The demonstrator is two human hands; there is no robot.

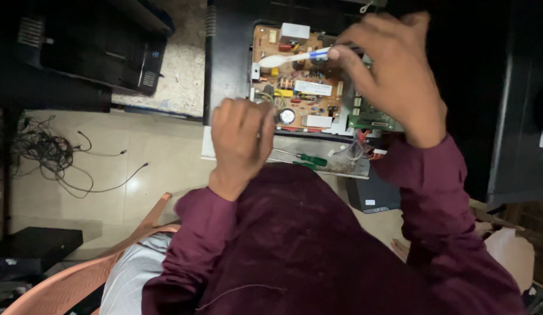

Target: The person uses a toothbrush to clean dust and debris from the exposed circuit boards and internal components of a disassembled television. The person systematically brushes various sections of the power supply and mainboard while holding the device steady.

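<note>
A white brush (295,57) lies across the brown circuit board (300,87) inside an opened black casing (228,58), standing on a pale tiled floor (160,151) strewn with cables (55,154). The right hand (394,76) pinches the brush's handle. The left hand (242,137), curled loosely, rests on the board's near edge, holding nothing visible. A green screwdriver (303,158) lies just below.

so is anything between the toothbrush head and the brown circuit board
Nothing visible. The right hand holds the white toothbrush by its handle, its head right over the brown circuit board. The left hand rests at the board's lower left edge, clear of it.
</note>
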